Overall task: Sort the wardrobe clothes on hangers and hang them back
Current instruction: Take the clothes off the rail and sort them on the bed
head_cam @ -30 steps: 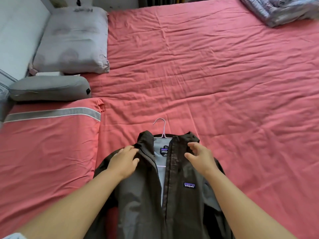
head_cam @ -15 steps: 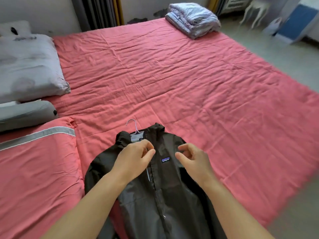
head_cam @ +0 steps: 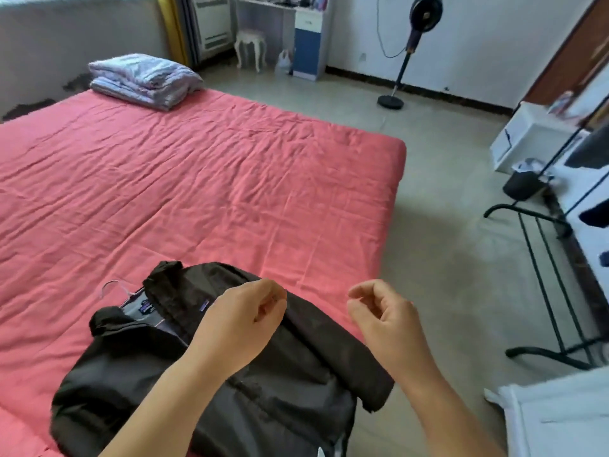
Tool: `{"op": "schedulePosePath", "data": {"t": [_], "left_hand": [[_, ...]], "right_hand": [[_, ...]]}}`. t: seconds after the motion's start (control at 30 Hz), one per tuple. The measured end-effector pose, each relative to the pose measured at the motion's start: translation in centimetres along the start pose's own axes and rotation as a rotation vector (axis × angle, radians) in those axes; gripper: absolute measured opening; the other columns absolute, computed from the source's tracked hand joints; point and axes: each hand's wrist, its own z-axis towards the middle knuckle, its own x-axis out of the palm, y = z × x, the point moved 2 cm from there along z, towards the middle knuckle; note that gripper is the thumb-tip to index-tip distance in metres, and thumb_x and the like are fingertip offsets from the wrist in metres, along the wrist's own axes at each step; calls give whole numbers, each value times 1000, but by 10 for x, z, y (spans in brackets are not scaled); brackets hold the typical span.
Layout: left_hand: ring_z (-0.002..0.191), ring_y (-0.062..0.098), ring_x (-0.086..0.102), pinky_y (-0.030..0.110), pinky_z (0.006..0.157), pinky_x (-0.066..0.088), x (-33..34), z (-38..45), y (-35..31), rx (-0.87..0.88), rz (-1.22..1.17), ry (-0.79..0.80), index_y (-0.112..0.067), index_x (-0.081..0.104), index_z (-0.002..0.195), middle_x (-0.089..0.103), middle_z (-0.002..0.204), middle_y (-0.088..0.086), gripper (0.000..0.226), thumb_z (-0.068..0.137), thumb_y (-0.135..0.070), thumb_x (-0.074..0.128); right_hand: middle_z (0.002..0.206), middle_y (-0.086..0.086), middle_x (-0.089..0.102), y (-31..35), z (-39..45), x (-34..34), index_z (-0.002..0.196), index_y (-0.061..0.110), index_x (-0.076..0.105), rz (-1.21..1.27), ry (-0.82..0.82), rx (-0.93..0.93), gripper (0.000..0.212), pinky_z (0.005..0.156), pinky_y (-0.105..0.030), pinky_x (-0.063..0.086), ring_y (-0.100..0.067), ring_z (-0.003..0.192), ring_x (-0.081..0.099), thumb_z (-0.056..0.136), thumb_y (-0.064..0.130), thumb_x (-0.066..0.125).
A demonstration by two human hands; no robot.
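One dark jacket (head_cam: 204,367) on one pale wire hanger (head_cam: 113,289); one bed (head_cam: 197,179) with a red sheet; one folded striped blanket (head_cam: 145,79); two hands, left (head_cam: 240,321) and right (head_cam: 384,316); one standing fan (head_cam: 408,44); one white stool (head_cam: 250,47); one blue-and-white cabinet (head_cam: 308,44); one black metal rack (head_cam: 547,275); one white box (head_cam: 524,140); one small black bin (head_cam: 522,184).

A wide bed (head_cam: 230,179) with a wrinkled pink-red sheet carries the things. A dark jacket (head_cam: 204,374) on a pale hanger (head_cam: 112,286) lies at its near edge. A folded striped blanket (head_cam: 145,79) rests on the far corner.
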Motion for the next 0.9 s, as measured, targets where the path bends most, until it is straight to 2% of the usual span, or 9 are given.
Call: {"op": "schedulePosePath", "data": {"t": [0.13, 0.23, 0.33, 0.4, 0.47, 0.53, 0.67, 0.77, 0.9], "left_hand": [[69, 9, 59, 38, 70, 51, 27, -4, -55, 131, 0, 85, -30, 62, 86, 63, 72, -11, 7, 89, -29, 55], [72, 6, 59, 33, 70, 50, 57, -12, -109, 240, 6, 149, -30, 63, 94, 63, 75, -13, 10, 89, -24, 57], [71, 4, 57, 31, 70, 49, 88, -32, -162, 359, 9, 233, -29, 64, 97, 60, 75, -16, 11, 88, -28, 58], [67, 2, 56, 31, 69, 50, 109, -54, -194, 430, -29, 282, -29, 65, 95, 60, 73, -16, 21, 81, -40, 53], [64, 2, 56, 32, 66, 51, 127, -77, -224, 509, -71, 327, -32, 65, 92, 59, 68, -17, 35, 73, -52, 43], [63, 3, 57, 31, 64, 52, 145, -102, -262, 620, -88, 386, -34, 65, 91, 59, 66, -18, 40, 71, -56, 38], [65, 5, 58, 31, 63, 52, 176, -149, -360, 878, -166, 464, -32, 66, 91, 59, 68, -17, 26, 79, -46, 46], [67, 6, 57, 31, 65, 51, 195, -183, -438, 1047, -237, 500, -30, 66, 93, 60, 70, -17, 13, 86, -34, 56], [70, 4, 58, 31, 67, 51, 214, -223, -538, 1266, -375, 536, -28, 66, 93, 63, 75, -15, 11, 88, -33, 58]], "right_hand": [[69, -5, 65, -25, -45, -67, 79, 25, 64, 43, -144, 111, 12, 63, -27, 49, -15, 64, 59, 83, 13, 64], [75, -11, 65, -39, -84, -115, 85, 21, 64, 72, -223, 158, 7, 67, -32, 51, -23, 70, 60, 84, 15, 63], [75, -14, 64, -52, -126, -154, 86, 20, 64, 102, -308, 173, 7, 69, -36, 51, -22, 67, 58, 83, 14, 62], [76, -15, 62, -62, -159, -178, 87, 20, 64, 129, -362, 187, 8, 68, -38, 50, -17, 64, 54, 84, 13, 62], [77, -17, 62, -72, -194, -202, 87, 21, 64, 146, -439, 211, 10, 64, -33, 49, -14, 63, 53, 84, 12, 62], [77, -16, 63, -81, -235, -236, 86, 22, 64, 147, -569, 228, 10, 61, -25, 45, -13, 62, 53, 83, 12, 62], [73, -8, 62, -77, -313, -310, 87, 24, 64, 104, -849, 235, 10, 62, -24, 45, -9, 60, 54, 84, 15, 63], [69, 3, 63, -61, -364, -363, 91, 28, 63, -18, -1006, 237, 9, 58, -18, 45, -5, 59, 56, 85, 20, 63], [74, 10, 63, -36, -418, -432, 90, 30, 63, -185, -1279, 216, 11, 58, -8, 44, 3, 71, 58, 84, 21, 65]]}}
